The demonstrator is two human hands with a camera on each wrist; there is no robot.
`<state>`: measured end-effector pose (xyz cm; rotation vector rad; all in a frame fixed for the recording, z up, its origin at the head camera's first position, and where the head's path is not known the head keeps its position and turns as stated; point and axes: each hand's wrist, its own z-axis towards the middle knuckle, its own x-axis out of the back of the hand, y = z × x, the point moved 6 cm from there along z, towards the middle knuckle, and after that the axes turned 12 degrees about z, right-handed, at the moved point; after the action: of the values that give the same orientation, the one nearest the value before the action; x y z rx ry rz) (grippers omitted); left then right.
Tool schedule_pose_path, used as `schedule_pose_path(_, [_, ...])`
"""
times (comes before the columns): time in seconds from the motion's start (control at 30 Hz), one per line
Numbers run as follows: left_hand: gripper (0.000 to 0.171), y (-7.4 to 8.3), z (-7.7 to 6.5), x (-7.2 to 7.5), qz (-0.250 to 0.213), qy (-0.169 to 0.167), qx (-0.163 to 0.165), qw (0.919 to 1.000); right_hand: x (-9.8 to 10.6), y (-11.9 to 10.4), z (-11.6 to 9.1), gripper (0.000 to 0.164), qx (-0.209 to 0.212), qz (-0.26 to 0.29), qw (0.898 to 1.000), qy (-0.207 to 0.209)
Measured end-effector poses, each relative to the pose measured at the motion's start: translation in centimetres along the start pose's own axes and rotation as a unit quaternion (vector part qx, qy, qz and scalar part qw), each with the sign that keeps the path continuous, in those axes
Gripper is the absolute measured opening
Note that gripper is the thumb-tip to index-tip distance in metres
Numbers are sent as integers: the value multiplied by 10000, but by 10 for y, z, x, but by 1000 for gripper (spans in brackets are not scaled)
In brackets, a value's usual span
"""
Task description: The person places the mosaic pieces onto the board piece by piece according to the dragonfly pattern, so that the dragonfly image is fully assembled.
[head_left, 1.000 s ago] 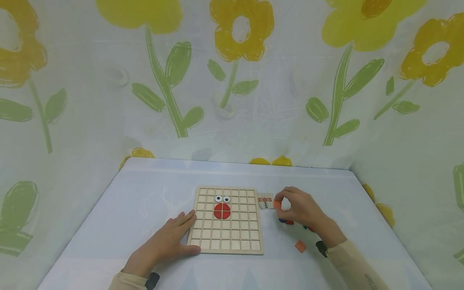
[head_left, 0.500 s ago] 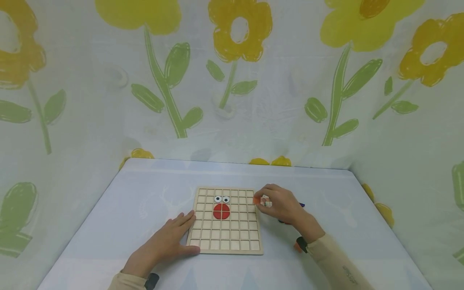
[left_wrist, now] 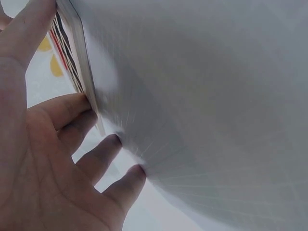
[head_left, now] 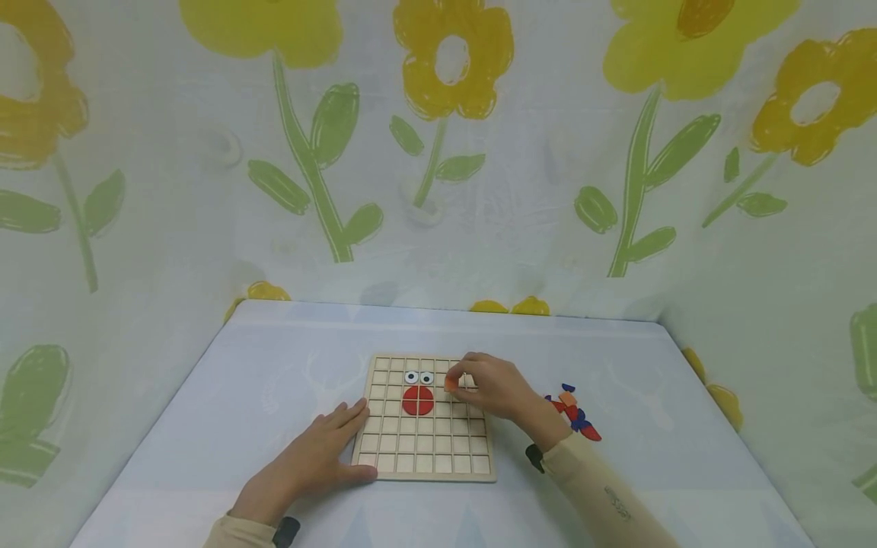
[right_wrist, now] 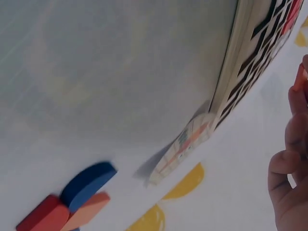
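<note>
The right hand [head_left: 499,387] is pinching a small orange piece [head_left: 451,383] over a square wooden grid board [head_left: 425,463]; the left hand [head_left: 322,449], fingers extended, is touching the board's edge.

Left hand [head_left: 315,457] lies spread on the left edge of the board [head_left: 425,478], thumb over its near-left corner. Right hand [head_left: 499,387] hovers above, thumb and index pinching, wrist beyond the right edge (tan sleeves [head_left: 596,483] both sides).

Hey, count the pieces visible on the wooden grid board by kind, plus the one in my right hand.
White eye pieces: 2
Red quarter-circle pieces: 4
Orange piece in right hand: 1
Total: 7
</note>
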<state>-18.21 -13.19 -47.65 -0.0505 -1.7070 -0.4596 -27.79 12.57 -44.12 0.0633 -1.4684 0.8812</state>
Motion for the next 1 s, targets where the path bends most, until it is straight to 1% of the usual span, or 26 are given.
schedule_pose_path(0.2, [102,0,1,0,-33,-45,28,10000,-15,-2,10,18,-14,13,9992,-411])
schedule_pose_path(0.33, [103,0,1,-1,-69,-83,29,9999,-21,-1,14,18,-68,48,9984,-566])
schedule_pose_path(0.5, [102,0,1,-1,-76,-37,-27,10000,-24,1,16,17,-124,35,9980,-618])
schedule_pose_path(0.73, [104,0,3,-4,-58,-104,57,9999,-24,1,14,18,-234,111,9972,-695])
schedule_pose_path(1.0, [103,-1,2,-3,85,-35,9,10000,-26,1,15,19,-250,22,9970,-737])
